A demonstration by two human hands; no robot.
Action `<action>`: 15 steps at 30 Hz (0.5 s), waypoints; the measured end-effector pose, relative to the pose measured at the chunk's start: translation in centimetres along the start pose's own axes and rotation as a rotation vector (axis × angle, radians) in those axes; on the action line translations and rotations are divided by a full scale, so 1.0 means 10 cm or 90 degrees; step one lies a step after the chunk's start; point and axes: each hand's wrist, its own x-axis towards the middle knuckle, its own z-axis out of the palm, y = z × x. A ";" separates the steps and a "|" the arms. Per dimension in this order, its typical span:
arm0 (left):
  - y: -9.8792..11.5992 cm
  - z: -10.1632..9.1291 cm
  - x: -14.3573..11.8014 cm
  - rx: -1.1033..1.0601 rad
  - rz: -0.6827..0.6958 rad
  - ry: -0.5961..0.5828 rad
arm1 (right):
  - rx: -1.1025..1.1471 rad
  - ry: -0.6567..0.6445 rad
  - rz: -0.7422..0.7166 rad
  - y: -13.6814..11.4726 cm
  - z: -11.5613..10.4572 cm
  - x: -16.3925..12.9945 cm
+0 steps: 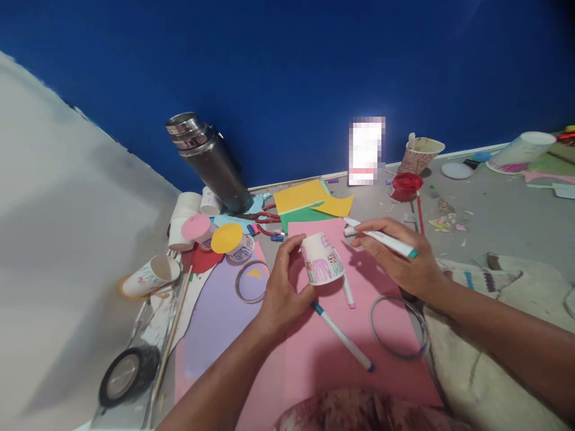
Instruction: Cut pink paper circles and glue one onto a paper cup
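My left hand (pixel 290 284) grips a small white paper cup (pixel 321 260) by its sides, with its wide rim facing down. Pink, red and green drawings cover the cup, among them a door shape and a window. In my right hand (pixel 399 257) is a white marker (pixel 386 240) with a green end, held like a pen to the right of the cup and apart from it. Below the cup, a white marker with teal ends (pixel 344 337) and a pink-ended marker (pixel 349 293) lie on pink paper (pixel 296 371).
Several paper cups, two topped with pink (pixel 197 226) and yellow discs (pixel 227 238), stand at left near a dark flask (pixel 215 167). Tape rolls (pixel 128 377), red-handled pliers (pixel 260 216) and yellow paper (pixel 299 196) lie around. A red paint pot (pixel 405 187) and a cloth (pixel 485 335) are at right.
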 end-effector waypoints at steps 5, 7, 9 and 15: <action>0.00 -0.01 -0.01 0.017 0.001 -0.015 | -0.035 -0.063 -0.033 0.06 0.01 0.01; 0.03 0.00 -0.01 -0.011 -0.016 -0.023 | -0.057 -0.072 -0.040 0.08 0.01 0.02; 0.08 0.01 -0.01 -0.067 -0.042 -0.027 | -0.075 -0.078 -0.043 0.10 0.02 0.03; 0.12 0.00 0.04 -0.245 -0.120 -0.044 | -0.105 -0.101 -0.085 0.11 0.03 0.06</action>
